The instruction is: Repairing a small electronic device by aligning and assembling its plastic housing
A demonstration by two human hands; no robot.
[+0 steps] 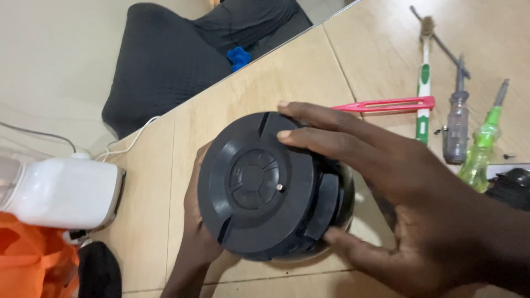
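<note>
A round black plastic appliance part [259, 187] with a ribbed disc face and a small metal pin at its centre is held just above the wooden table [298, 66]. My left hand [193, 232] cups it from underneath on the left side, mostly hidden behind it. My right hand [386, 187] grips it from the right, fingers spread over the top rim and thumb pressed on the lower edge.
A white appliance base [61, 190] with a white cord stands at the left. At the right lie a pink plastic tool [386, 104], a toothbrush [424, 83], a clear-handled screwdriver [457, 124] and a green-handled one [483, 146]. Orange cloth [33, 259] sits lower left.
</note>
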